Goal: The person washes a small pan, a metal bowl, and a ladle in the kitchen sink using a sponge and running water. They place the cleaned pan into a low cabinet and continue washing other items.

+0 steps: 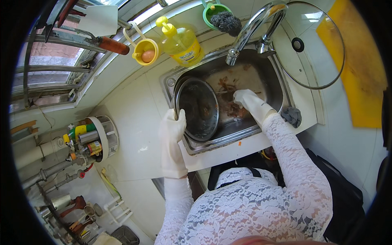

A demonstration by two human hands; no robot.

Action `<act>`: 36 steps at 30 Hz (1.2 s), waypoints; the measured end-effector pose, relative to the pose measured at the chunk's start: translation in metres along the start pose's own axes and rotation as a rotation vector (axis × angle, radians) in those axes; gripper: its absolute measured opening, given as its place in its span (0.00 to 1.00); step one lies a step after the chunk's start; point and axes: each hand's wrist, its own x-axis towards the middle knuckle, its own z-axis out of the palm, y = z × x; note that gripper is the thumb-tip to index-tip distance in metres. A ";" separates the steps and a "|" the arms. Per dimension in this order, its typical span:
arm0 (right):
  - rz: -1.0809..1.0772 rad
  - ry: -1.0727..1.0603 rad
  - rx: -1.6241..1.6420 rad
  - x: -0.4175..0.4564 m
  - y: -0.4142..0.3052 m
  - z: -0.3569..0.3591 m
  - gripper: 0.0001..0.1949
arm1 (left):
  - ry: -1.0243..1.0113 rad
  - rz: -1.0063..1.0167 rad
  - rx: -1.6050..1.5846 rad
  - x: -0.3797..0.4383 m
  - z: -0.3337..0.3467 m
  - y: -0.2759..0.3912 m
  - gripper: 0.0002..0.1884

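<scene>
My left hand (175,122), in a white rubber glove, grips the rim of a round metal pan (196,107) that is tilted in the left part of the sink. Dark, wet residue shows inside the pan. My right hand (246,99), gloved likewise, reaches down into the stainless-steel sink (260,69). Its fingers are curled over brown and reddish food scraps (234,111). A thin, stick-like thing lies by those fingers; whether they hold anything is hidden. Above the basin arches a chrome faucet (254,23), with no water seen running.
Behind the sink stand a yellow pump bottle (185,46), a yellow cup holder (146,51) and a green holder with steel wool (226,21). A glass lid (312,46) leans at the right. A grey cloth (292,117) lies by the sink's corner. Bottles fill a round rack (104,139) at left.
</scene>
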 end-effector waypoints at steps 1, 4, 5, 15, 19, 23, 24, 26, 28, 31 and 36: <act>-0.185 0.014 -0.050 0.003 0.014 -0.003 0.12 | -0.011 -0.002 -0.014 0.000 -0.001 0.004 0.19; -0.335 0.292 0.333 -0.011 0.038 0.002 0.14 | -0.004 0.010 -0.029 -0.004 -0.003 0.007 0.19; -0.168 0.263 0.188 0.015 0.037 -0.003 0.14 | 0.013 0.050 -0.016 0.000 0.001 0.008 0.19; -0.091 0.072 0.014 -0.010 0.026 -0.005 0.12 | -0.024 0.031 -0.004 0.000 -0.003 0.010 0.18; -0.170 0.387 0.359 0.011 0.053 0.020 0.14 | 0.030 0.064 -0.025 -0.002 0.001 0.007 0.19; -0.005 0.500 0.162 0.046 0.024 0.047 0.13 | -0.003 0.057 -0.003 0.000 0.000 0.019 0.19; -0.048 0.416 0.086 0.043 0.023 0.049 0.12 | -0.019 0.043 -0.025 -0.004 -0.001 0.019 0.19; -0.044 0.193 0.201 0.039 0.031 0.040 0.10 | -0.007 0.048 -0.008 0.000 0.003 0.013 0.20; -0.266 0.195 0.230 0.000 0.033 0.004 0.09 | 0.016 0.031 -0.012 0.000 0.001 0.004 0.19; -0.332 0.443 0.206 0.009 0.047 0.002 0.09 | 0.020 0.039 -0.023 0.000 0.001 0.003 0.19; -0.011 0.659 0.142 0.082 0.064 0.067 0.11 | -0.005 0.098 -0.004 0.006 0.007 0.025 0.19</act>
